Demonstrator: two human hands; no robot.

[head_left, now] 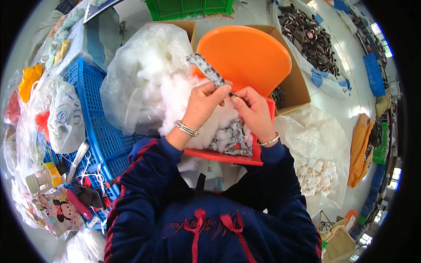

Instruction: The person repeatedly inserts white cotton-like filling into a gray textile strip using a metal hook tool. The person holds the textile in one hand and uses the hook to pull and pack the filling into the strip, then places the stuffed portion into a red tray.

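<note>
Above the red tray [206, 154], my left hand [204, 103] pinches a narrow strip of mottled grey-and-black plush [204, 69]. The strip slants up and left from my fingertips. My right hand [255, 113] is closed close beside it, its thumb and fingers pressed together at a slim dark thing [233, 94] by the strip's lower end. What exactly that thing is, I cannot make out. Fluffy white stuffing [177, 94] spreads below my left wrist and into the tray. More mottled grey plush pieces [232, 138] lie in the tray, beneath my right hand.
A clear bag [120, 94] of stuffing stands left of the tray. Behind sits an orange lid-like piece [245, 55] against a cardboard box [298, 87]. A blue crate [98, 127] holds scissors [100, 175] nearby. Bags of small dark pieces [307, 37] and pale pieces [318, 177] lie right.
</note>
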